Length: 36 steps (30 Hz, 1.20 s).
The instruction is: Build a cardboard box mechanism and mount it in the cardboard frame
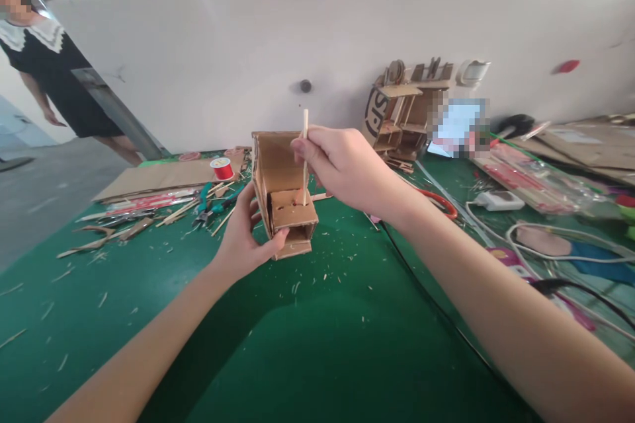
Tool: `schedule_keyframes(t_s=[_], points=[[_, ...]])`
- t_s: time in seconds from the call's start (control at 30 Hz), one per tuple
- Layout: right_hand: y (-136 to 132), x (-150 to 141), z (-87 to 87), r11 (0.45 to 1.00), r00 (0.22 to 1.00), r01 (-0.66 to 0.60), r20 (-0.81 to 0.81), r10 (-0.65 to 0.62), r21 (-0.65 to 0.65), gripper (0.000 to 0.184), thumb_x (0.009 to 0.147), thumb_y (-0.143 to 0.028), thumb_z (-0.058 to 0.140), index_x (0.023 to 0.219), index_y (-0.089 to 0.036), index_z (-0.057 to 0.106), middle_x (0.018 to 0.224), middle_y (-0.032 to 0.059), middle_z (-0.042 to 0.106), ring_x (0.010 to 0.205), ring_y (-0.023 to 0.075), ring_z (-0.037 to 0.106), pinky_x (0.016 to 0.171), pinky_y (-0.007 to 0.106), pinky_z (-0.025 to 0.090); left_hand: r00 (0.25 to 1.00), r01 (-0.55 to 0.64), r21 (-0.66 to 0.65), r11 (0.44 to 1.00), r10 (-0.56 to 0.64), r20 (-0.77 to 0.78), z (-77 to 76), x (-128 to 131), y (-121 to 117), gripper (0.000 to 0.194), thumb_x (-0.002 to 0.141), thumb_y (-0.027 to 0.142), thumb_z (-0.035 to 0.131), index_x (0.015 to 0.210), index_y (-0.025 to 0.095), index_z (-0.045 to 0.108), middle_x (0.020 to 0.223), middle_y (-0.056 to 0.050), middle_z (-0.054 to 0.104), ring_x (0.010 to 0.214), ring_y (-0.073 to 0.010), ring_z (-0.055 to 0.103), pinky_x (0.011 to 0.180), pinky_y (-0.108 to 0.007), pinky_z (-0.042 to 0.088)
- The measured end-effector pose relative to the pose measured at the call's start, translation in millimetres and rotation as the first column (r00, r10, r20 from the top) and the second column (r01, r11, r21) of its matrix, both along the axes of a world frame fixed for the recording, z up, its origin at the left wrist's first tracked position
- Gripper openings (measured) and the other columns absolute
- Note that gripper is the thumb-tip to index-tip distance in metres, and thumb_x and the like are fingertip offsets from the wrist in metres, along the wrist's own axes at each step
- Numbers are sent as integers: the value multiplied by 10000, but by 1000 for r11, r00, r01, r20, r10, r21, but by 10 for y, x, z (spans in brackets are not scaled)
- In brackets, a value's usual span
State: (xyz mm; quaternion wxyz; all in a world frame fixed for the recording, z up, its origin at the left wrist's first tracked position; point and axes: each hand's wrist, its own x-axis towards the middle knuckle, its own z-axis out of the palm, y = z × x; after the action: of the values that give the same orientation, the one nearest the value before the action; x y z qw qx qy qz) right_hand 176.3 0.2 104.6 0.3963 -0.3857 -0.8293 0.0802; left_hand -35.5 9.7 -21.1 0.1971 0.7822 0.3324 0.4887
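Note:
In the middle of the head view, my left hand (248, 228) grips a small cardboard structure (292, 215) by its left side, the thumb lying along its front edge. The structure has a tall back panel and a box-like step with an opening below. My right hand (337, 158) pinches a thin wooden stick (305, 168) upright over the step. The stick's lower end meets the step's top near small holes and a reddish spot; whether it goes into a hole I cannot tell.
On the left lie pliers (202, 205), a red thread spool (221, 168), a cardboard sheet (153, 178) and loose sticks. Back right stand a cardboard shelf model (397, 115) and a lit screen (456, 127). Cables (436, 304) cross the right side. A person (64, 73) stands far left.

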Motion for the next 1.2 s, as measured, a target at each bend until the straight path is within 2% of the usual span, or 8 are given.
schedule_keyframes(t_s=[0.47,0.73,0.8,0.87,0.93,1.0,1.1,1.2], points=[[31,37,-50,997,999,-19,-40,16,-69,356,1019,-357,391,787,-176,592,651,9,586,592,107,530,604,259,407,999,-34,-18,999,34,23,-19,-6,10,799,810,352,711,1468,271,267,1418,-148,483,1209,-306,603,910,-443,603],[54,-18,-172,983,988,7,152,22,-185,360,999,-343,410,715,-182,562,682,26,610,567,112,520,566,272,371,998,10,-40,999,-7,58,-73,-10,38,745,831,359,695,1439,252,277,1324,-140,538,1096,-263,658,820,-384,633],[70,10,-206,985,985,21,174,10,-173,357,994,-407,415,766,-189,583,725,44,636,613,144,561,572,290,390,998,7,-44,999,-5,58,-82,-15,48,738,828,369,701,1427,252,287,1311,-135,543,1096,-264,655,818,-385,633],[89,61,-246,985,980,5,195,29,-175,347,951,-508,481,971,-193,626,867,79,680,708,191,617,597,316,432,998,-1,-41,999,4,66,-77,-19,58,729,829,387,701,1420,247,298,1320,-135,538,1108,-266,648,829,-390,629],[106,115,-297,976,970,-64,217,110,-207,601,860,-593,590,1315,-207,515,1123,128,669,852,246,655,657,352,490,995,-35,-35,999,38,89,-62,-23,72,695,831,411,698,1395,238,331,1314,-135,541,1082,-255,656,820,-380,629],[116,147,-350,959,949,-150,236,208,-241,925,789,-568,686,1534,-243,244,1366,159,555,1011,287,647,753,386,531,989,-84,-22,996,86,119,-48,-28,91,651,836,443,688,1360,231,364,1307,-133,545,1061,-245,659,819,-375,626],[119,141,-410,954,942,-205,222,252,-218,1101,784,-409,722,1585,-286,-24,1514,157,414,1145,303,604,854,411,542,983,-125,3,992,123,136,-45,-39,121,603,848,483,665,1322,229,394,1273,-122,568,1078,-250,650,851,-394,613],[123,108,-455,962,944,-211,218,246,-172,1119,790,-334,701,1582,-290,-87,1537,158,389,1106,297,624,845,412,552,985,-116,5,993,115,128,-61,-46,138,610,847,495,662,1329,230,397,1292,-124,561,1100,-258,640,886,-411,599]])
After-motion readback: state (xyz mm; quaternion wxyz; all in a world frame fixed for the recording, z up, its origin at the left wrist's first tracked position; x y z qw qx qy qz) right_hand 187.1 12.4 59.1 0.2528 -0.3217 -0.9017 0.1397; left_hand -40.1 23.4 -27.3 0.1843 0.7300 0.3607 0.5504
